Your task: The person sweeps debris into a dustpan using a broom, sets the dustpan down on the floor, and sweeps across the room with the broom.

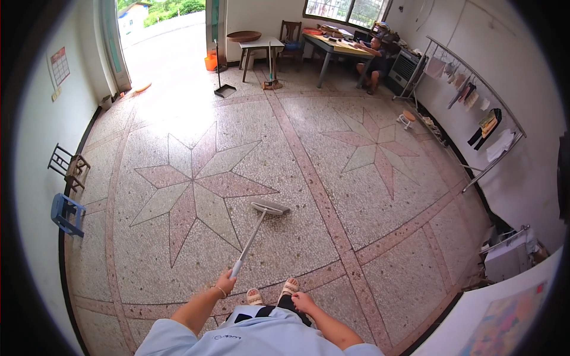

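My left hand [225, 282] is closed around the grey-white handle of a long-handled push broom [270, 207]. The broom's wide head rests on the speckled terrazzo floor [285, 249], ahead of my feet and beside a pink and grey star pattern. Near my thigh, my right hand [303, 302] hangs with its fingers curled; no object shows in it. Two light open-toed sandals [289, 286] are on my feet just beyond my hands.
A long-handled dustpan [225, 91] and a mop [271, 84] stand near a small table [261, 44]. A person sits by the desk [337, 46]. Along the right wall runs a clothes rack [478, 73]; a blue stool [67, 214] and small chair [76, 169] line the left wall.
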